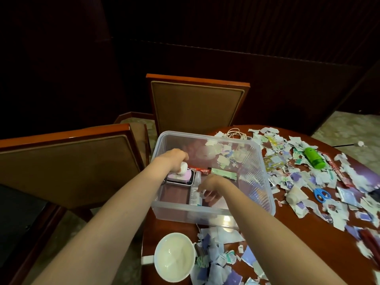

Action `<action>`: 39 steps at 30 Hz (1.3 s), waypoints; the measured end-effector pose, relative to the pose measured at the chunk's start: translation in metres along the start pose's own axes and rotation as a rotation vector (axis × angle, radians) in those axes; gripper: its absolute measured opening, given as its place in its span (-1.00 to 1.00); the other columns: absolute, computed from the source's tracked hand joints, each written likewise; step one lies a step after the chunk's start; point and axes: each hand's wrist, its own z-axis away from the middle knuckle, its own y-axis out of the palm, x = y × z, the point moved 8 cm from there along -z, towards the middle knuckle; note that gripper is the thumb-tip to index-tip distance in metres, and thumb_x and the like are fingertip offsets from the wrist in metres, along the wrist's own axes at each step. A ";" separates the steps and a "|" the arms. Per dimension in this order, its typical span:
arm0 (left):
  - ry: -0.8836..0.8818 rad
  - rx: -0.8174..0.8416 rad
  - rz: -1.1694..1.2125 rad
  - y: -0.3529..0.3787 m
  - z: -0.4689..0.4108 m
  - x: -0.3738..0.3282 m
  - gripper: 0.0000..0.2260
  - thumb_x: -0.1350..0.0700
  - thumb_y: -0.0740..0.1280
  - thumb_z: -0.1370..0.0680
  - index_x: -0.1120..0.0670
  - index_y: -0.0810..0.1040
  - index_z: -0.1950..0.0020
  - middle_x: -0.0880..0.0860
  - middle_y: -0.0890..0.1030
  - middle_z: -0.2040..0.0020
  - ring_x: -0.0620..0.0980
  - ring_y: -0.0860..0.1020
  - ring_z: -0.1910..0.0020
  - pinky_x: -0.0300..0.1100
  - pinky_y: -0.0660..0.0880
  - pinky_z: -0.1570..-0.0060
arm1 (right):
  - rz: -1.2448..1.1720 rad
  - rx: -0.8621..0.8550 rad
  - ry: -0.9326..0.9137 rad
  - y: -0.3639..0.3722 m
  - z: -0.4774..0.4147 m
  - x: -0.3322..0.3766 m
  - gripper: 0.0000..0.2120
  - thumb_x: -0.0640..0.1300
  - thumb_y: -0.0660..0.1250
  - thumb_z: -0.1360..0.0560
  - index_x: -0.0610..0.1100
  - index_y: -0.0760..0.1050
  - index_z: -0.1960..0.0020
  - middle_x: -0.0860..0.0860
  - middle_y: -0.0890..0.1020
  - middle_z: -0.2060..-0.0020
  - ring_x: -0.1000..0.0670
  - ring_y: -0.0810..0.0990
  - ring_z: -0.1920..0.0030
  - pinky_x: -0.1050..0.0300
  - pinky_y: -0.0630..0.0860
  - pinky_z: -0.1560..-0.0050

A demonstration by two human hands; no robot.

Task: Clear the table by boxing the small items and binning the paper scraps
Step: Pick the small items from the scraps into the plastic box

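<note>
Head view, one entry per item.

- Clear plastic box (207,211): stands on the table (287,233) near its left edge, with both hands inside.
- Left hand (174,159): at the box's far-left corner, grip closed round a small white case (183,168).
- Small white case: rounded, long axis tilted, lower end toward the wearer. It sits directly over a pink case (181,177) on the box floor, touching or nearly so. Judged: setting it down needs only a short drop and release.
- Right hand (213,184): fingers curled down beside a clear tube (194,194). Whether this grip holds anything cannot be told.
- Clear tube: lies flat in the box, long axis running near to far.
- Green cylinder (313,158): unboxed, on the table right of the box, nearer the right hand. Long axis runs far-left to near-right.
- Blue scissors (321,195): unboxed, among the scraps.
- Paper scraps (298,175): strewn across the table, none yet binned.
</note>
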 end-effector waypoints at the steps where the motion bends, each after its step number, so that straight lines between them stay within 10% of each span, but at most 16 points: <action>1: 0.002 -0.002 0.008 -0.001 0.001 -0.002 -0.49 0.36 0.26 -0.52 0.08 0.31 -0.45 0.11 0.35 -0.41 0.10 0.37 -0.37 -0.15 0.37 -0.24 | 0.006 -0.006 -0.007 -0.002 0.001 0.000 -0.64 -0.22 0.23 -0.57 -0.28 0.32 -0.33 -0.15 0.50 0.04 -0.04 0.53 0.24 0.00 0.56 0.03; 15: 0.032 -0.038 0.048 -0.026 0.035 -0.031 -0.50 0.43 0.12 -0.54 0.06 0.38 -0.41 0.10 0.44 -0.34 0.09 0.43 -0.30 -0.16 0.39 -0.16 | 0.026 -0.162 -0.073 -0.031 0.043 -0.014 -0.67 -0.11 0.18 -0.58 -0.26 0.38 -0.28 -0.17 0.52 -0.09 -0.05 0.50 0.09 0.04 0.48 -0.11; 24: 0.099 -0.076 0.054 -0.050 0.067 -0.073 -0.56 0.41 0.14 -0.53 0.06 0.45 -0.33 0.12 0.48 -0.28 0.11 0.47 -0.22 -0.18 0.44 -0.09 | -0.078 -0.267 -0.101 -0.055 0.088 -0.035 -0.81 -0.19 0.17 -0.57 -0.22 0.35 0.20 -0.07 0.46 0.31 0.00 0.44 0.36 0.11 0.47 0.23; 39: 0.275 -0.139 0.064 -0.063 0.147 -0.173 -0.62 0.36 0.12 -0.57 0.11 0.48 -0.33 0.10 0.42 -0.36 0.08 0.43 -0.29 -0.17 0.41 -0.13 | -0.387 -0.535 -0.160 -0.091 0.177 -0.112 -0.83 -0.23 0.15 -0.54 -0.23 0.37 0.22 -0.09 0.50 0.35 0.02 0.46 0.52 0.22 0.36 0.45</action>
